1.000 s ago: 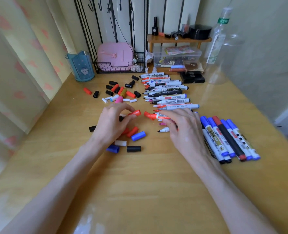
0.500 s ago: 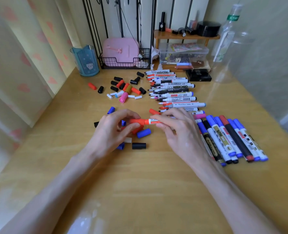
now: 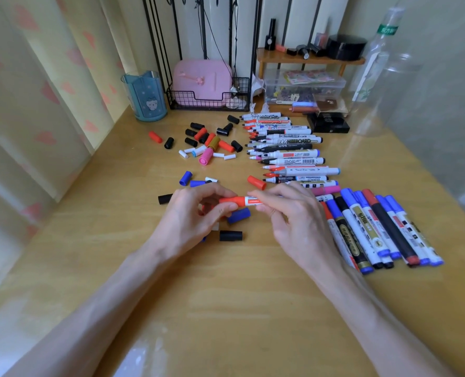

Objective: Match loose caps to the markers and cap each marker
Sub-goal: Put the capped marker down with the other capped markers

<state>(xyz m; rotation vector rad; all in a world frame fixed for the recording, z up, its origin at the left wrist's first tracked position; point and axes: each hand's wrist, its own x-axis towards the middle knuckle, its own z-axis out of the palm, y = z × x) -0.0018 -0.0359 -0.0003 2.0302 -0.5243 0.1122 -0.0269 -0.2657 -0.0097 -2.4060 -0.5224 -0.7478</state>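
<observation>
two pinches on red marker (image 3: 251,200): red cap (image 3: 230,200) in left grip (image 3: 187,221), barrel in right grip (image 3: 299,224). could leave it half-seated if pushed crooked, or knock blue cap (image 3: 239,215) rolling.

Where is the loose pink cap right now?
Head view: the pink cap lies in the far pile of loose caps, left of the row of uncapped markers, beside a gold cap and a white cap.

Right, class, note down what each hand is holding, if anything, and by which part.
One red marker, shared: the left hand has its grip on the red cap, the right hand on the white barrel.
</observation>
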